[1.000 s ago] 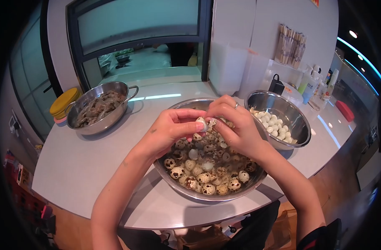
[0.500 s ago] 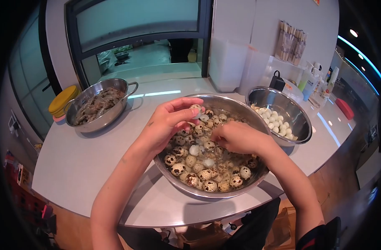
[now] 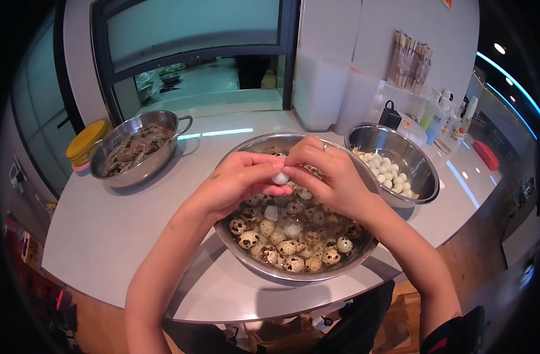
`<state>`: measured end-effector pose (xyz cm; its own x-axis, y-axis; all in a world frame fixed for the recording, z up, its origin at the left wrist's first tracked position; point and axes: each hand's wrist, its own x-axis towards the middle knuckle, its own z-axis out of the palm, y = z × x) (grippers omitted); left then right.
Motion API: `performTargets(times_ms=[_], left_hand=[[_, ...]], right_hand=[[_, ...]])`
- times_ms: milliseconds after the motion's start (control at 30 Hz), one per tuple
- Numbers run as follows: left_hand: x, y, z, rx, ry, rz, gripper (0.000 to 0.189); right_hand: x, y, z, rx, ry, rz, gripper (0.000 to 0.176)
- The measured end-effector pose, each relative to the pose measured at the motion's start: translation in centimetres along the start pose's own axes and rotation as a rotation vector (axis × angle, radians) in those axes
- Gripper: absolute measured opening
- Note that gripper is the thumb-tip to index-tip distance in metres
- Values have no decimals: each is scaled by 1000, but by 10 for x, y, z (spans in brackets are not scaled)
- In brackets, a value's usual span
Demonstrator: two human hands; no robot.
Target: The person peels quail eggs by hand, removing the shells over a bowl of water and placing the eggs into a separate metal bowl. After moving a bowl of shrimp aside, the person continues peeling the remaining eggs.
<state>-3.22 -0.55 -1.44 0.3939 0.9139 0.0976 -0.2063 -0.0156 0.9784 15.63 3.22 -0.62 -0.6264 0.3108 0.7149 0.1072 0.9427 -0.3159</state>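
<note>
Between my two hands, above the large steel bowl (image 3: 299,275), is a quail egg (image 3: 281,177) with smooth white showing. My left hand (image 3: 241,177) holds it between thumb and fingers from the left. From the right, the fingertips of my right hand (image 3: 324,172) pinch at the egg's upper side. Beneath them, the bowl contains water with many speckled quail eggs (image 3: 248,239) and pale shell pieces (image 3: 292,230). To the right, a smaller steel bowl (image 3: 426,171) contains several white peeled eggs (image 3: 388,172).
A two-handled steel pan (image 3: 119,179) of shrimp (image 3: 134,148) stands at the left beside yellow lids (image 3: 87,143). Behind are a white bin (image 3: 320,94) and a window frame. Bottles (image 3: 436,125), a black object (image 3: 390,116) and a red case (image 3: 486,155) are at the right.
My right hand has risen out of the bowl to meet my left hand at the egg. More smooth white now shows on the egg, and the view has shifted slightly.
</note>
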Motion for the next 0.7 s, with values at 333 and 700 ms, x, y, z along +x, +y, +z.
performTargets(times_ms=[333, 700], left_hand=[[-2, 5, 7, 7, 52, -15, 33], [-4, 7, 10, 79, 89, 12, 39]], right_hand=[[1, -1, 9, -44, 81, -10, 8], [2, 6, -1, -131, 321, 132, 6]])
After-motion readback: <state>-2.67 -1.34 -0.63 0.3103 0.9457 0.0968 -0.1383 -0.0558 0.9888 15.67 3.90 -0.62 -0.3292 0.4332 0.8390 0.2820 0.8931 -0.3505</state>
